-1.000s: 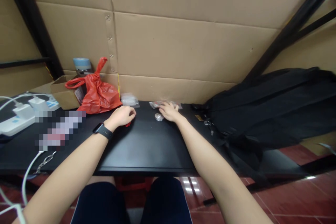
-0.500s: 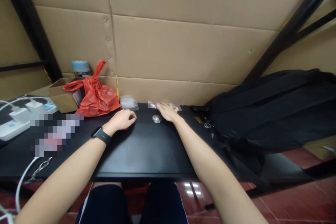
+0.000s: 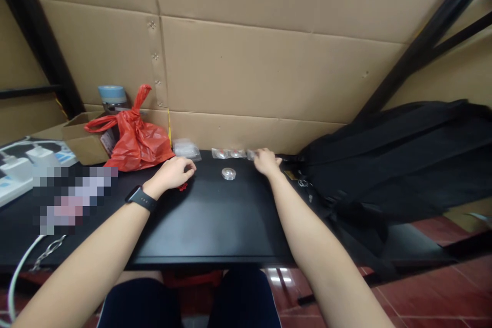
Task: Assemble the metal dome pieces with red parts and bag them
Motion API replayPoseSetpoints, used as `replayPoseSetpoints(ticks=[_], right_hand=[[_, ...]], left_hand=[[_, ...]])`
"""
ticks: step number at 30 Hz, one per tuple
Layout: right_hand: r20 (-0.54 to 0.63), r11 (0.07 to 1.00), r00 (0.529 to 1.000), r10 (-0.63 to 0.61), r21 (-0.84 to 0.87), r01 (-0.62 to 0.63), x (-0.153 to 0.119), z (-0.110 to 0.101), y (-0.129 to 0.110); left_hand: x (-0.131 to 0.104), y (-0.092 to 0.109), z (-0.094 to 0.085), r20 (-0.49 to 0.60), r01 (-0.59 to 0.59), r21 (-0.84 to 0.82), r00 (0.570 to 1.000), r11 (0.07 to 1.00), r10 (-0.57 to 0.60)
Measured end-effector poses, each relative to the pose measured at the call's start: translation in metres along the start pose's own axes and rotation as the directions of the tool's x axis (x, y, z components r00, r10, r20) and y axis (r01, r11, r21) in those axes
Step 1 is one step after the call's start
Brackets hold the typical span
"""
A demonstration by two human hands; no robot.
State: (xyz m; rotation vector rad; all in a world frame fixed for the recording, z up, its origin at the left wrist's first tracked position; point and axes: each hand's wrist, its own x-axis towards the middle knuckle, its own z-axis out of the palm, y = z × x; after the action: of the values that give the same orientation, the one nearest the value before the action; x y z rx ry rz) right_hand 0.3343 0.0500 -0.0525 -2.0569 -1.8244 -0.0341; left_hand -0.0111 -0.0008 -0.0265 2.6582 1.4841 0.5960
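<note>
My left hand [image 3: 175, 171] rests on the black table, its fingers curled, beside a small red item [image 3: 183, 186] partly under it. What the fingers hold, if anything, is hidden. At the back of the table my right hand [image 3: 266, 161] touches a small clear packet [image 3: 251, 155] with its fingers bent over it. Two more clear packets [image 3: 220, 154] [image 3: 237, 154] lie in a row to its left, against the cardboard. A round clear container [image 3: 228, 173] sits on the table between my hands. Some clear plastic bags [image 3: 186, 149] lie behind my left hand.
A red plastic bag [image 3: 140, 143], a cardboard box [image 3: 86, 138], a blue-lidded jar [image 3: 112, 95] and a white power strip [image 3: 15, 184] stand at left. A black backpack [image 3: 407, 159] fills the right, with keys [image 3: 303, 183] beside it. The black table [image 3: 215, 225] ends in front of my legs.
My right hand has moved right along the row of packets, uncovering two of them, and its fingers have bent. My left hand has shifted slightly left in view.
</note>
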Motion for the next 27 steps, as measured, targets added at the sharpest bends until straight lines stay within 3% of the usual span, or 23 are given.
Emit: replayPoseSetpoints(ticks=[4,9,13,15,19,23,27], right_hand=[[0.066,1.0,0.998,-0.02,0.021,0.019,-0.003,0.001,0.018],[0.087,0.997,0.994,-0.07,0.047,0.067,-0.003,0.006,0.007],[0.033,0.989,0.992,-0.12,0.088,0.117,-0.006,-0.001,-0.004],[0.049,0.953,0.967,-0.248,0.19,0.235,-0.011,-0.007,-0.012],[0.151,0.818,0.86,-0.488,0.423,0.39,-0.028,-0.015,-0.035],[0.201,0.787,0.794,-0.573,0.406,0.465,-0.039,-0.017,-0.052],[0.19,0.787,0.791,-0.582,0.379,0.488,-0.042,-0.017,-0.055]], left_hand=[[0.0,0.0,-0.006,-0.012,0.027,-0.011,1.0,1.0,-0.027],[-0.001,0.0,-0.006,-0.009,0.034,0.003,0.999,0.999,-0.034],[-0.002,-0.005,-0.008,-0.024,0.043,0.062,0.999,0.997,-0.042],[-0.003,-0.006,-0.011,-0.006,0.044,0.096,0.999,0.994,-0.044],[-0.005,-0.005,-0.018,0.023,0.046,0.126,0.998,0.991,-0.05],[-0.005,-0.003,-0.02,0.074,0.061,0.118,0.995,0.991,-0.07],[-0.005,-0.003,-0.015,0.081,0.069,0.098,0.994,0.993,-0.077]])
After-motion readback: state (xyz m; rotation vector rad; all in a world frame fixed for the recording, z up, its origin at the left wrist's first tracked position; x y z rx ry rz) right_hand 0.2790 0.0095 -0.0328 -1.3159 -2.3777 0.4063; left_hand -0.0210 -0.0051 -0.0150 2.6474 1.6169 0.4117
